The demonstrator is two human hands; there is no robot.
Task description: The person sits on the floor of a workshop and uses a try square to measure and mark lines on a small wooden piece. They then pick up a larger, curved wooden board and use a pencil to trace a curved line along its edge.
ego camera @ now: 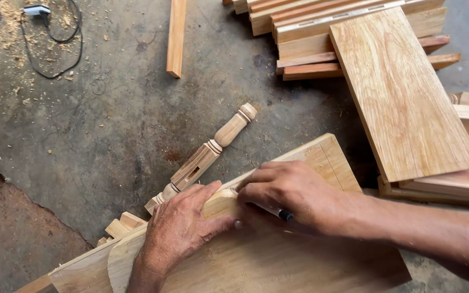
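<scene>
My left hand (179,228) lies flat on a curved wooden piece (221,205) that rests along the far edge of a wide pale board (278,260). Close beside it, my right hand (291,192) is closed around a dark-tipped pen (278,212), its tip held against the curved piece and the board. Just beyond my left hand, a turned wooden leg (210,152) with a slot cut in its square part lies on the concrete floor (109,125).
A large plank (403,92) leans over a stack of boards and slats (321,38) at the upper right. A short strip of wood (176,38) lies at top centre. A black cable (50,38) and sawdust are at the top left. Small wood offcuts (123,223) sit by the board's left.
</scene>
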